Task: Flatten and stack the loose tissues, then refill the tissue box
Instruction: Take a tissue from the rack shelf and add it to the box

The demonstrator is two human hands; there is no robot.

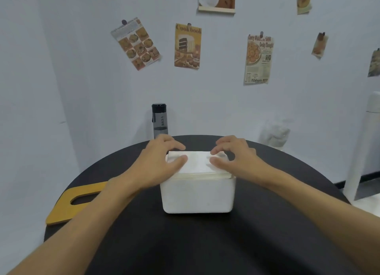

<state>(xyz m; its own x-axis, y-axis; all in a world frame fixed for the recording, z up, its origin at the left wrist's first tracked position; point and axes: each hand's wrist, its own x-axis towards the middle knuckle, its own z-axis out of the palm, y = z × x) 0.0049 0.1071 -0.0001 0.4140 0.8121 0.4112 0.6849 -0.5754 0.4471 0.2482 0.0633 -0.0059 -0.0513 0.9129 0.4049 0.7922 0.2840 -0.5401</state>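
A white tissue box [197,194] stands open-topped in the middle of the round black table [205,244]. A flat stack of white tissues [198,163] lies in its mouth, level with the rim. My left hand [162,161] rests on the stack's left end, thumb on top and fingers curled over the far edge. My right hand [234,155] mirrors it on the right end, thumb pressing the top, fingers arched over the far corner. How far the stack sits inside the box is hidden.
A yellow lid with a slot [76,200] lies on the table's left edge. A dark water bottle [159,120] stands behind the table by the wall. A clear bottle [275,134] stands at the back right. A white post [362,147] rises on the right.
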